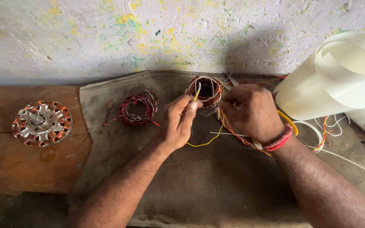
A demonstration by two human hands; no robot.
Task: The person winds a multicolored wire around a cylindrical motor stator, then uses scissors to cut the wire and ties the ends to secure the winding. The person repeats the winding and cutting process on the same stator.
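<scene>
A round motor stator (205,90) wound with copper wire stands on a worn brown mat (216,185) near the wall. My left hand (178,122) pinches a yellow wire (203,141) just left of the stator. That wire trails down across the mat. My right hand (252,112) rests at the stator's right side, its fingers closed on a twisted red and yellow wire bundle (233,131). A red thread band circles my right wrist.
A coil of red, black and white twisted wire (138,109) lies on the mat to the left. A second wound stator (42,123) sits on the wooden surface at far left. A roll of white paper (334,80) stands at right, with loose white wires beside it.
</scene>
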